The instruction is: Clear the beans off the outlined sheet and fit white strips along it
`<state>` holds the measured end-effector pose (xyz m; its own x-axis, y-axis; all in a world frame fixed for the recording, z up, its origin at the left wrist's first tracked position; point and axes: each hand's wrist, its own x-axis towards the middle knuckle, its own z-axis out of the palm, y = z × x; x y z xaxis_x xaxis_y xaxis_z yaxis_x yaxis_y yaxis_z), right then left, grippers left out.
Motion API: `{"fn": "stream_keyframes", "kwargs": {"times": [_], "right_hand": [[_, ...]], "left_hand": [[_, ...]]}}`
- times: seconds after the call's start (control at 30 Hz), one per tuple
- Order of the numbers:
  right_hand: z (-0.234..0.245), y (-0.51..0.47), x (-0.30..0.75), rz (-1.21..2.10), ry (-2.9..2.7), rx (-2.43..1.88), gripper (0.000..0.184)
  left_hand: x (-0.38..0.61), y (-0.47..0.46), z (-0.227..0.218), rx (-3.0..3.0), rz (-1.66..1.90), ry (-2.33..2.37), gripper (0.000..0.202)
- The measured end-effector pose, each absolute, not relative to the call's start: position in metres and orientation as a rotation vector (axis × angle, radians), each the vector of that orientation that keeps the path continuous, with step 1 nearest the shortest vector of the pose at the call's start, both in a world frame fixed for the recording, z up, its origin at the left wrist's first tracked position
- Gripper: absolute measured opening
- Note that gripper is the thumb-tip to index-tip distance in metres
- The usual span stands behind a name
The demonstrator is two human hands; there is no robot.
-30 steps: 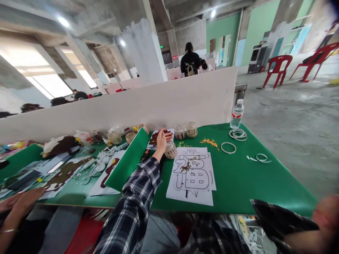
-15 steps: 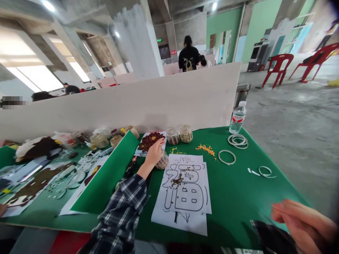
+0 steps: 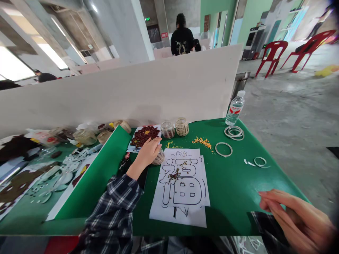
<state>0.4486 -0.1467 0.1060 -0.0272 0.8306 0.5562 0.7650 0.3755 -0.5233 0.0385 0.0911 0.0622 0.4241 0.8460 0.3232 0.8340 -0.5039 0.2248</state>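
Left hand [image 3: 148, 151] lies loosely open, fingers on the red beans [image 3: 144, 135] near the desk's [image 3: 233, 183] far edge, touching a small jar [image 3: 159, 157]. The printed sheet [image 3: 182, 183] runs lengthwise near-to-far. Right hand [image 3: 293, 218] hovers open at the near right corner.

You get bright, even daylight from the windows [image 3: 16, 65] at far left — they glare white; your right hand [image 3: 296, 220] smears near the warped, darkened corner.
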Motion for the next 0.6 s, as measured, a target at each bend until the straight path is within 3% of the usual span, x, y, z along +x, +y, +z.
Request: {"fn": "stream_keyframes", "kwargs": {"times": [0.23, 0.47, 0.6], "right_hand": [[0.139, -0.126, 0.378, 0.244, -2.036, -1.128, 0.027], [0.146, -0.13, 0.333, 0.355, -2.237, -1.016, 0.026], [0.145, -0.129, 0.319, 0.431, -2.293, -1.027, 0.027]], "left_hand": [[0.039, 0.086, 0.061, 2.614, 0.716, 1.53, 0.055], [0.04, 0.089, 0.059, 2.583, 0.81, 1.621, 0.081], [0.042, 0.081, 0.07, 2.714, 0.934, 1.496, 0.076]]}}
